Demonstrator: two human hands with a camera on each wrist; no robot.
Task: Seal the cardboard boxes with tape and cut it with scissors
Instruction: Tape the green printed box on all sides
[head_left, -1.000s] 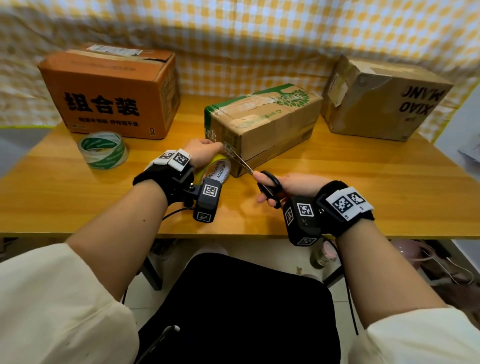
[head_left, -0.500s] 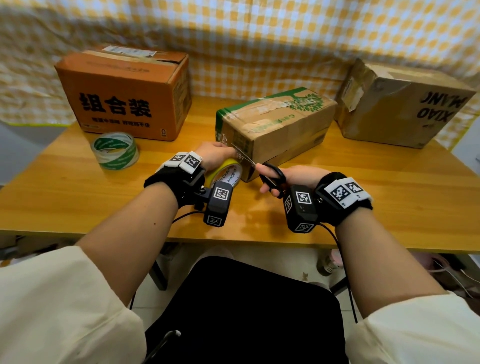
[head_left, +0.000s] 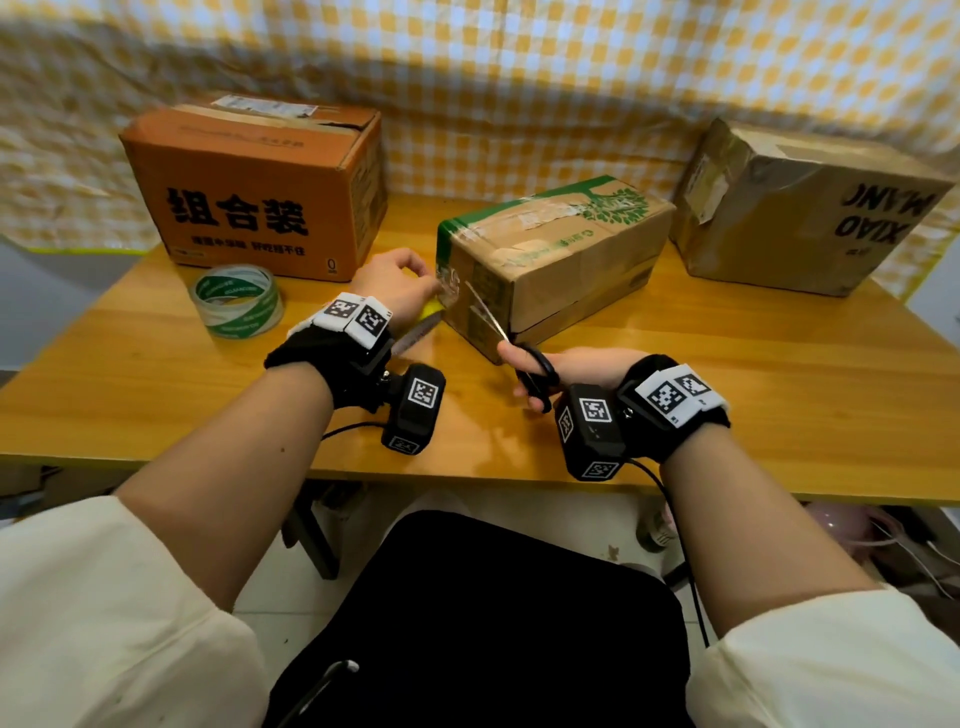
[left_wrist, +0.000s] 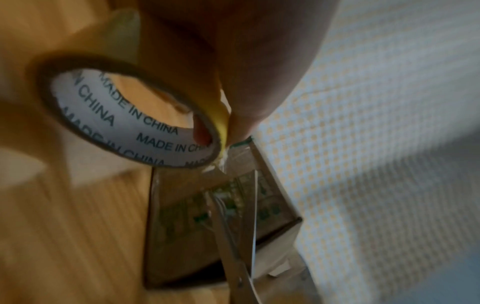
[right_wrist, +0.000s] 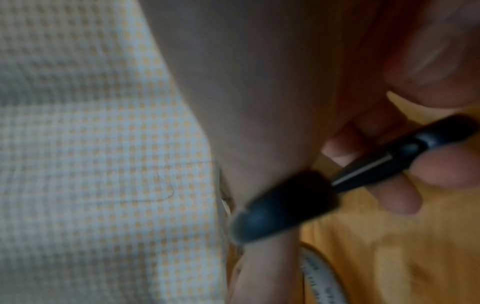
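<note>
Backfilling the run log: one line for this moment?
step: cutting tape | left hand: yellow tape roll | right hand: scissors | at: middle box

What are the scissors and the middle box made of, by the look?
Scissors: blades look like bare polished metal, silvery with glints; handles look like matte black plastic. Middle box: brown corrugated cardboard by its look, printed green, with shiny clear tape patches on its top and near end.

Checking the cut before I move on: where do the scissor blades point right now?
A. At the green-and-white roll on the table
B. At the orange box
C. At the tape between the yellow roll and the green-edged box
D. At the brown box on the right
C: the right hand holds the scissors with their blades up against the end of the green-edged box, beside the yellow roll that the left hand grips.
</note>
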